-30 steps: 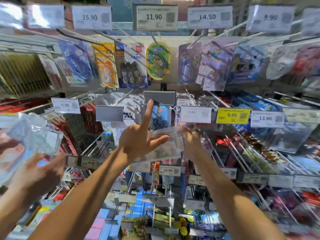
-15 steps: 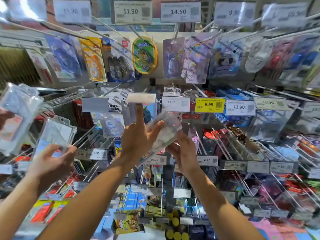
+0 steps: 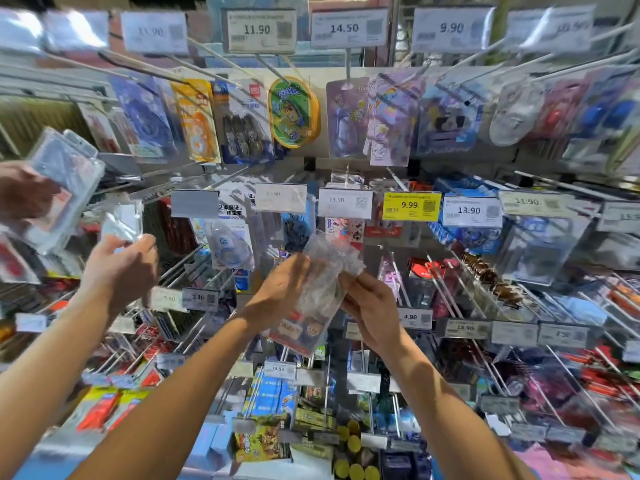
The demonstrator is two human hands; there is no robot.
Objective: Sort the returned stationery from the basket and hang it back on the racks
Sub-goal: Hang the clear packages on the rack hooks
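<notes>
**Head view, facing the racks (image 3: 440, 282).** We hold the clear packet (image 3: 325, 282) between both hands, in front of the hooks. The left hand (image 3: 277, 296) grasps its left edge, fingers laid over the front. The right hand (image 3: 372, 306) pinches its right edge near the lower corner. The packet is tilted, with its top end up and away from the wrists and its printed card end down toward them. We judge that this points the hang hole, too blurred to see, toward a peg. We take it that two hands are needed because the thin bag is limp and would fold under one. Above the fingertips runs a row of price tags, the 13.90 tag (image 3: 344, 202) nearest; we cannot tell which hook is meant. Well to the left of our left hand, another person's hand (image 3: 117, 268) grips a small clear pack (image 3: 123, 221), likewise raised toward the racks.
</notes>
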